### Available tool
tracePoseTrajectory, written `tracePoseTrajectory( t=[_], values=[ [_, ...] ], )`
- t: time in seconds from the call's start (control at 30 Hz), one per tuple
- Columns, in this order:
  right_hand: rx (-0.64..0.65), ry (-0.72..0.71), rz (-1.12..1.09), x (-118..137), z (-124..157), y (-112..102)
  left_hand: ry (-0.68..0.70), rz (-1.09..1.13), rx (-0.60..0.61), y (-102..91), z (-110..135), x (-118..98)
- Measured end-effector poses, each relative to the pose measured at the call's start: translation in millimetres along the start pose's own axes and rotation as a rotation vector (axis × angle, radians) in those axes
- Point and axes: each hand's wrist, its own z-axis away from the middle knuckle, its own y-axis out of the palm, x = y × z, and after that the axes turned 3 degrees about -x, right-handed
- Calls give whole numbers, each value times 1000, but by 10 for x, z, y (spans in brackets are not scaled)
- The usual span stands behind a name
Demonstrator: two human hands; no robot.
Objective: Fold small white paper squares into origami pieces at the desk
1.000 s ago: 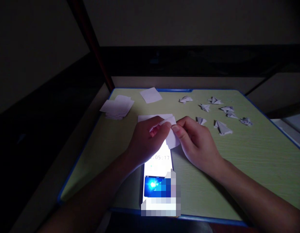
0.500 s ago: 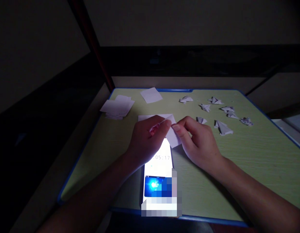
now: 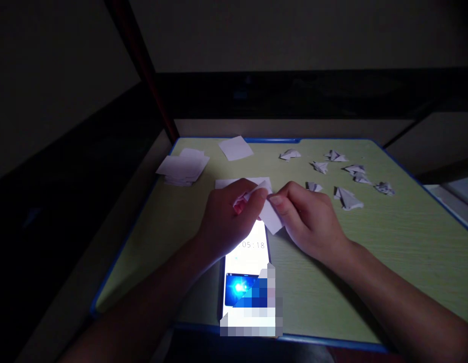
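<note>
A small piece of white paper (image 3: 272,218), with a folded edge, is held between my two hands above the middle of the table. My left hand (image 3: 234,212) pinches it from the left, thumb on top. On the other side my right hand (image 3: 309,217) grips its right edge between thumb and bent fingers. Fingers cover part of the paper, so its full fold is hidden. Just beneath lies a lit phone (image 3: 246,259) with a running timer on its screen. Behind my left hand another flat white sheet (image 3: 222,183) shows partly.
A stack of white paper squares (image 3: 184,166) lies at the table's back left, with a single sheet (image 3: 236,148) beside it. Several folded paper pieces (image 3: 347,198) are scattered at the back right. The pale green table (image 3: 389,262) has a blue rim.
The held paper has tilted slightly, its lower corner shifting down and right. Both hands stay nearly in place, still pinching it. The phone's timer advanced by one second.
</note>
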Motion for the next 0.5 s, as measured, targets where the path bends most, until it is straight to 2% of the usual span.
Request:
tracePoseTrajectory(
  t=[0.2, 0.37, 0.5],
  values=[
    [-4, -49, 79, -26, 4, -30, 23, -19, -30, 9, 14, -9],
    [18, -135, 99, -5, 0, -51, 22, -56, 25, -22, -13, -27],
    [44, -126, 47, -3, -9, -50, 38, -66, 34, -46, -17, -24]
  ],
)
